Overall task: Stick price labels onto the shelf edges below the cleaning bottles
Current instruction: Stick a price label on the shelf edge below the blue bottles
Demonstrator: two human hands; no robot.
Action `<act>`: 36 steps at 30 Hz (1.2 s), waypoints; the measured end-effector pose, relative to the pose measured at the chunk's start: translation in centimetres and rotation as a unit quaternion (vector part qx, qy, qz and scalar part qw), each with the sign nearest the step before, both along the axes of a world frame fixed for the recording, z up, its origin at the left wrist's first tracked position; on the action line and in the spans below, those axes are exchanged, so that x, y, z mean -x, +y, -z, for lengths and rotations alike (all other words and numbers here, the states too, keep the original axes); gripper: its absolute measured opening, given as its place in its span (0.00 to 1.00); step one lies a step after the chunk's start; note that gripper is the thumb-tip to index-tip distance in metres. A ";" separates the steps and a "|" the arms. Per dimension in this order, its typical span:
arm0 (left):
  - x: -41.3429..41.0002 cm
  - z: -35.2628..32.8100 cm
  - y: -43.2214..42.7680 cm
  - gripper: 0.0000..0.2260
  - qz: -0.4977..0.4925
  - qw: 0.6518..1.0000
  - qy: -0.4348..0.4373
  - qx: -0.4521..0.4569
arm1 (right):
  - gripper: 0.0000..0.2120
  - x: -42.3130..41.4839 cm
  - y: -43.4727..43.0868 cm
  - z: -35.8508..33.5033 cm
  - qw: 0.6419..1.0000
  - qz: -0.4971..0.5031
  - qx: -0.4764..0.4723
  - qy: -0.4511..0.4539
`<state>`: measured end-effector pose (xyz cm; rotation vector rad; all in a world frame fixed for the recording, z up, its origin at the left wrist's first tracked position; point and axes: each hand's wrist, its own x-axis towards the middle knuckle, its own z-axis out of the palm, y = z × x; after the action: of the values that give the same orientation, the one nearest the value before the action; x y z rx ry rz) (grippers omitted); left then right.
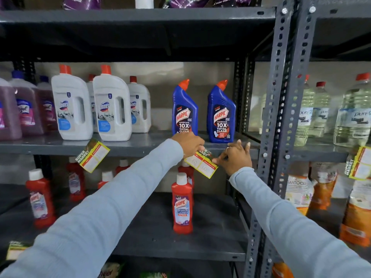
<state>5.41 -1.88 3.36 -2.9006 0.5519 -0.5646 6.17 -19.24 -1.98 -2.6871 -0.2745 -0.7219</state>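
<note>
Room: store aisle w/ grey slotted-steel shelving [281, 109]; plain pale wall behind the stock.
Mid shelf: grey metal shelf edge [140, 150] runs left-right across the centre.
On mid shelf, left: purple cleaner bottles [26, 109], then white Domex jugs [111, 105] w/ red caps, some further back.
On mid shelf, centre-right: two blue Harpic bottles [220, 115], upright, side by side, orange-red caps.
Lower shelf: red Harpic bathroom-cleaner bottles [182, 203], one near the front, others to the left and behind.
Right bay: clear bottles of pale liquid [351, 117] up top, orange pouches [357, 217] below.
Labels already up: one yellow-edged "Super Market" tag [92, 155] hangs tilted off the edge below the Domex jugs; another tag [359, 163] on the right bay's edge.
Task label: price label [201, 164], tilted, at the shelf edge just below the blue Harpic pair, between both hands.
Left hand [189, 144]: arm reaching fwd in pale sleeve, knuckles up, grip pinching the label's upper end against the edge.
Right hand [235, 157]: arm reaching in from right, ring on a finger, thumb and forefinger nipping the label's right side; other fingers loosely raised by the shelf edge.
</note>
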 end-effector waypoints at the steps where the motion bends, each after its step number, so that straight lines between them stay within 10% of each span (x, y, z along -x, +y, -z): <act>1: 0.0 0.0 0.1 0.07 0.004 1.000 0.005 0.012 | 0.19 0.0 -0.1 -0.3 1.000 0.003 0.011 0.010; 8: 0.4 3.1 1.9 0.09 0.027 0.993 -0.041 0.107 | 0.09 0.5 -1.3 -1.0 0.992 -0.086 -0.091 0.013; 16: -0.5 8.9 1.1 0.14 0.037 0.977 -0.187 0.097 | 0.15 1.0 -1.5 1.6 0.990 -0.023 0.125 -0.056; 23: -1.2 5.9 2.7 0.14 0.090 0.965 -0.100 0.226 | 0.13 0.9 -2.4 -2.9 0.993 -0.079 -0.066 0.067; 36: -1.6 4.1 1.2 0.13 0.024 0.975 -0.130 0.176 | 0.27 0.0 -1.7 -4.3 0.997 0.025 -0.055 0.054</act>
<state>6.97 -0.64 -0.79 -3.0646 0.5315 -1.1346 6.22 -20.98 2.30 -2.6246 -0.1377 -0.5850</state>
